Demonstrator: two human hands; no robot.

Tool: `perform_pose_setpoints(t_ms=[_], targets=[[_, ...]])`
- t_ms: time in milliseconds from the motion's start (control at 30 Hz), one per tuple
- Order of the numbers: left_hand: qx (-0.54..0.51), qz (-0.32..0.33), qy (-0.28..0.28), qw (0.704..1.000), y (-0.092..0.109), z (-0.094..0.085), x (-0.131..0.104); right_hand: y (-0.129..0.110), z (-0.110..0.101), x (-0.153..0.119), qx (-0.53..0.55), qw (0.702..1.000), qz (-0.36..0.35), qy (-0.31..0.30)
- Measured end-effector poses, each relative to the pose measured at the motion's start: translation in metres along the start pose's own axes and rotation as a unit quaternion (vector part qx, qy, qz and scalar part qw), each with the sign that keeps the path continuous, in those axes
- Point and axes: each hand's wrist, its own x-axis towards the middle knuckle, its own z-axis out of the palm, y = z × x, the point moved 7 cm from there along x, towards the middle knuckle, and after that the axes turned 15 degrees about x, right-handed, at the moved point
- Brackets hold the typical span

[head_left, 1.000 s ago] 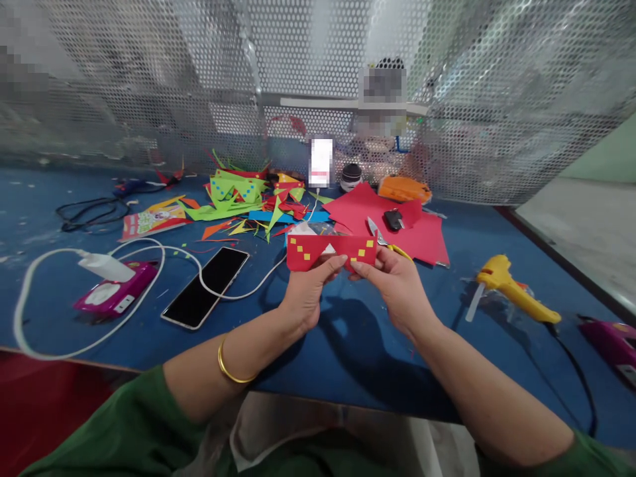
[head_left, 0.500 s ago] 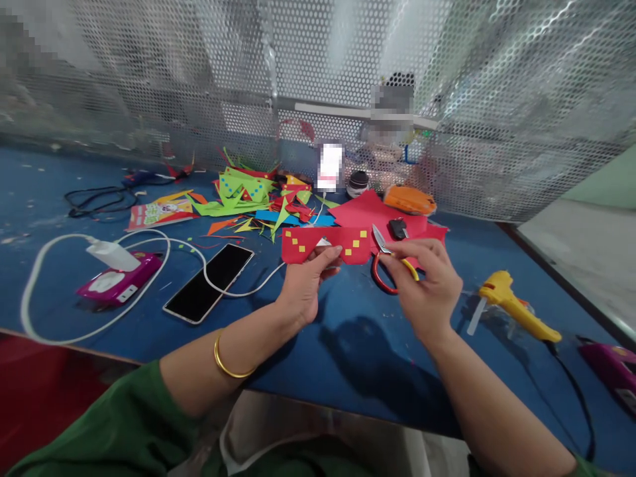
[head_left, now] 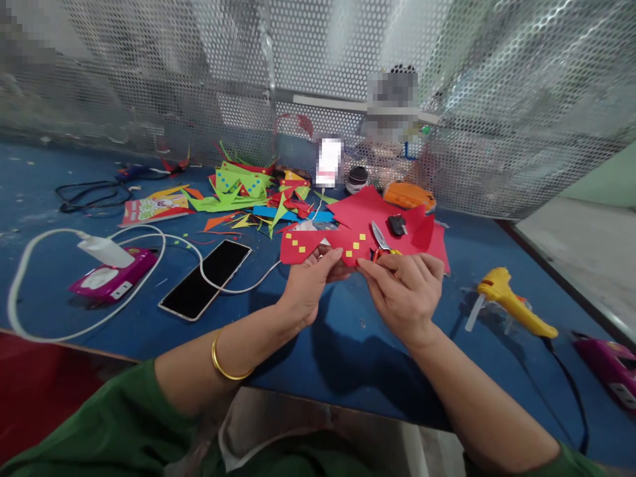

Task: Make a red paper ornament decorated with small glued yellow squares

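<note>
My left hand point(head_left: 315, 281) pinches a red paper cutout point(head_left: 318, 242) along its lower middle, thumb in front. Small yellow squares run in slanting rows on both ends of the cutout, and a notch is cut in its lower edge. At the cutout's lower right corner, my right hand point(head_left: 405, 291) has thumb and fingers closed on the edge. Scissors point(head_left: 380, 237) with red and yellow handles lie just behind my right hand, which hides most of the handles. Under the blades is a sheet of red paper point(head_left: 365, 205) with a small black object point(head_left: 396, 225) on it.
A black-screened phone point(head_left: 206, 281), a white cable point(head_left: 248, 290) and a purple power strip point(head_left: 116, 275) lie left. Green paper pieces point(head_left: 238, 189) and colored scraps are piled behind. A yellow glue gun point(head_left: 517, 305) rests right. A perforated metal screen point(head_left: 199, 86) stands at the back.
My right hand has moved left, from over the scissors to the cutout's right corner, and now grips it there. My left hand keeps its hold on the cutout.
</note>
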Motion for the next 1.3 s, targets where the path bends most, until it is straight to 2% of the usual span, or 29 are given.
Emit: perform_pose_setpoints(t_ms=[133, 300, 467, 700, 833, 1000, 1100, 1200, 1300], targets=[[0.005, 0.014, 0.009, 1.000, 0.001, -0.001, 0.001, 0.006, 0.004, -0.001, 0.057, 0.997, 0.058, -0.013], [0.017, 0.048, 0.008, 0.999, 0.007, 0.001, -0.003, 0.017, 0.001, -0.005, 0.081, 0.988, 0.132, 0.024], [0.042, 0.061, 0.015, 0.997, 0.008, 0.002, -0.004, 0.026, 0.007, -0.007, 0.093, 0.979, 0.180, -0.006], [0.054, 0.060, 0.018, 0.997, 0.006, 0.002, -0.004, 0.026, 0.014, -0.007, 0.098, 0.978, 0.177, -0.047], [0.055, 0.062, 0.032, 0.996, 0.009, 0.000, -0.003, 0.029, 0.013, -0.006, 0.142, 0.969, 0.201, -0.037], [0.049, 0.063, 0.042, 0.996, 0.011, -0.005, 0.001, 0.033, 0.007, -0.004, 0.247, 0.934, 0.257, 0.005], [0.048, 0.067, 0.045, 0.996, 0.012, -0.007, 0.003, 0.039, 0.000, -0.005, 0.287, 0.906, 0.306, 0.059], [0.055, 0.077, 0.059, 0.994, 0.014, -0.009, 0.002, 0.051, -0.004, -0.014, 0.313, 0.860, 0.383, 0.128], [0.062, 0.095, 0.071, 0.991, 0.015, -0.010, 0.001, 0.061, 0.012, -0.026, 0.365, 0.790, 0.478, 0.117]])
